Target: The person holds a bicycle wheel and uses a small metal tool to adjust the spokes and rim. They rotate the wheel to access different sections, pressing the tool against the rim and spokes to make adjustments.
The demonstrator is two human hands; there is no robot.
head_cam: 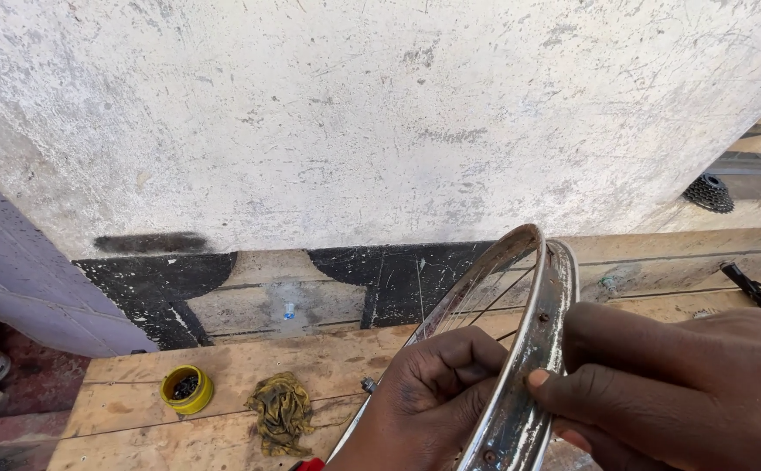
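Note:
A worn, rusty metal bicycle wheel rim (533, 301) with thin spokes stands on edge over a wooden bench. My left hand (428, 392) grips the rim from the left, fingers curled around its lower part. My right hand (677, 388) lies against the rim's right side, with the thumb pressed on the inner channel. A small bolt-like end (368, 384) sticks out just left of my left hand.
On the wooden bench (223, 371) lie a yellow tin of small dark parts (186, 388) and a dirty yellowish rag (281, 412). A rough white wall (354, 122) rises behind. A black sprocket cluster (708, 193) and a dark tool (760, 292) sit at the right.

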